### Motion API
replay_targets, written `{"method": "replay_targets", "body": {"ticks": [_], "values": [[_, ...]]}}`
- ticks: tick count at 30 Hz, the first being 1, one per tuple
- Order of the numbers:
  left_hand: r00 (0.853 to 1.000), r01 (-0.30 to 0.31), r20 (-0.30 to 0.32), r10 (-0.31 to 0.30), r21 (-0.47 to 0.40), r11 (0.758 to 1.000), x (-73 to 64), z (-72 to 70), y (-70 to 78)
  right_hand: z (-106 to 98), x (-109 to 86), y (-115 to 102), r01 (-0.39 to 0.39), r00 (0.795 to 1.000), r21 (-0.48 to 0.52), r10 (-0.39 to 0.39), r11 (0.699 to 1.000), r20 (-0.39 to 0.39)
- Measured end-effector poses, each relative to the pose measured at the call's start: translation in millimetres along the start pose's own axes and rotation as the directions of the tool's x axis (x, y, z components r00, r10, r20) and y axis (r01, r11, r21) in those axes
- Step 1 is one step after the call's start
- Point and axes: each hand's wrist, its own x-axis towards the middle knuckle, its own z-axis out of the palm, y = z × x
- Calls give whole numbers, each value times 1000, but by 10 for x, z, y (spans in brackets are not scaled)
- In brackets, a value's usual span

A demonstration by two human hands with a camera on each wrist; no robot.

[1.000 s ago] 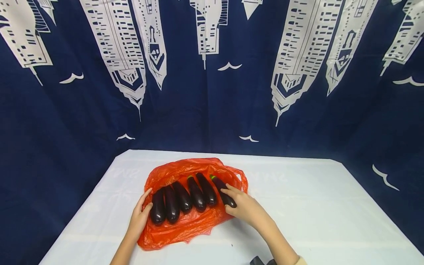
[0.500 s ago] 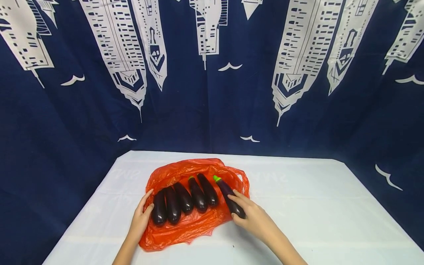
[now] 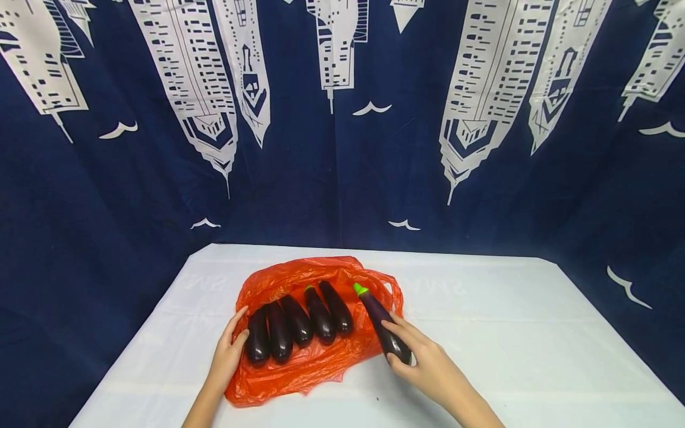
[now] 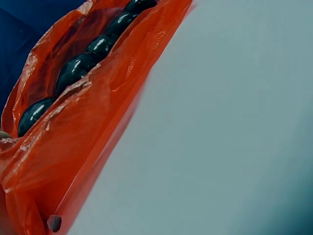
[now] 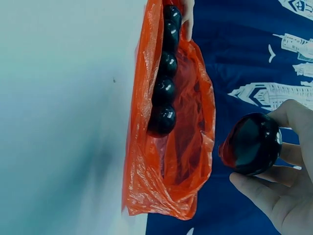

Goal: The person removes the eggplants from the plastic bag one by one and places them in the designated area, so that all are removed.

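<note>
Head: right hand (image 3: 428, 362) gripping one eggplant (image 3: 379, 312), green tip pointing away from the person, at red bag's (image 3: 278, 381) right edge; five others (image 3: 296, 321) lined up inside; left hand (image 3: 227, 353) on bag's left side, can't tell if pinching
Left wrist: bag on white table (image 4: 210, 122)
Right wrist: thumb and fingers round eggplant, apart from bag

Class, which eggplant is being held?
The rightmost eggplant in the head view, gripped by the right hand; the other five lie side by side in the bag.
</note>
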Motion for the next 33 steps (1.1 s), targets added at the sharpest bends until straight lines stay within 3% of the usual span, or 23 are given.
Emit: {"method": "replay_targets", "body": {"ticks": [9,19,27,33], "values": [[1000,19,12,-18,-7,1000,-5,10,1,-101,-140,46,41,988,-33,-45,999,-147],[1000,-17,-1,17,16,1000,-8,5,-6,-128,-73,251,51,962,-69,-68,996,-264],[1000,-12,8,12,9,1000,-3,13,-5,-80,14,429,-3,969,-52,-9,999,-247],[1000,-5,4,5,15,1000,3,11,10,-6,134,545,-49,981,-60,36,997,-191]]}}
